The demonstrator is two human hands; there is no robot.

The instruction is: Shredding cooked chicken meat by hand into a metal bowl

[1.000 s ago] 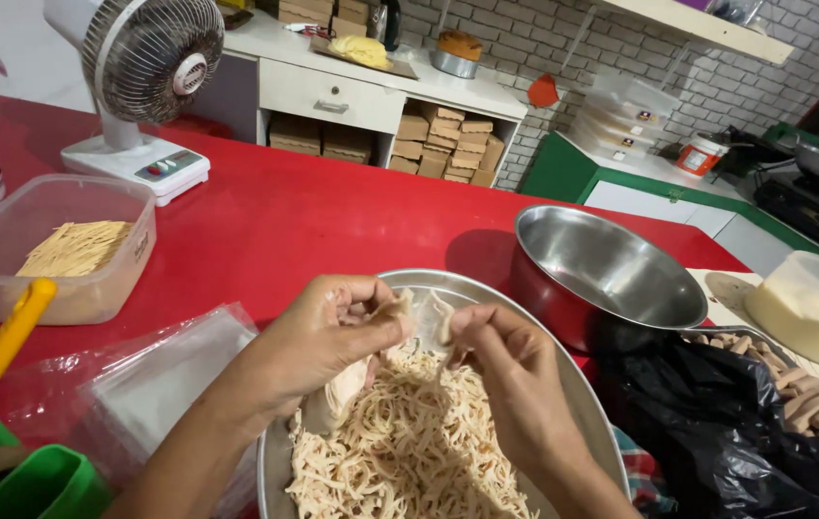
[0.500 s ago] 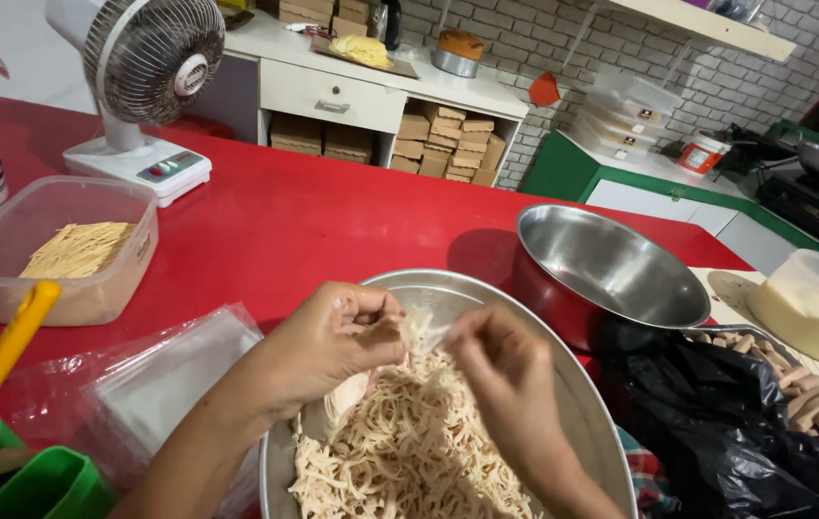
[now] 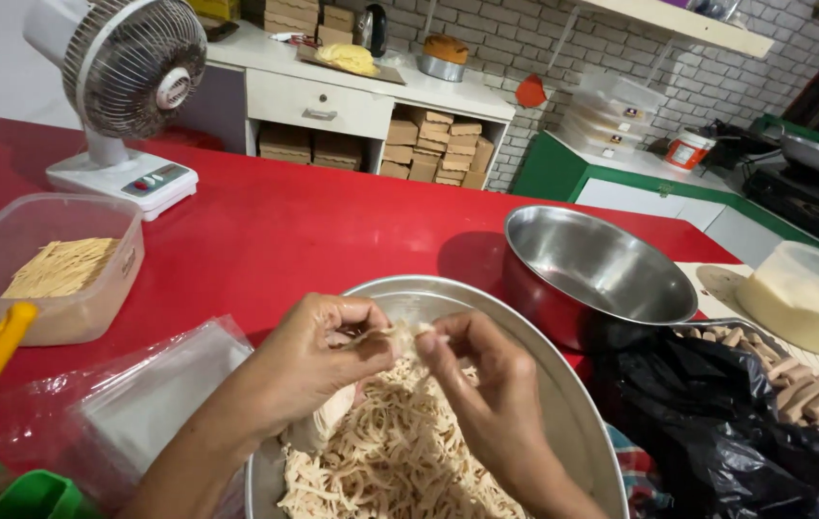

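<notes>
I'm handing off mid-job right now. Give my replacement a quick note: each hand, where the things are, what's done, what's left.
Left hand and right hand: both pinch one pale piece of meat between their fingertips, above the big metal tray.
Things: shredded meat piled in that tray; an unshredded chunk lies under the left hand. Empty steel bowl sits behind the tray, on the right.
Done: most of the tray holds fine shreds.
Left: the pinched piece and the chunk, as far as can be seen.

White brick wall (image 3: 525, 38) (painted), white cabinet (image 3: 332, 96)
</notes>
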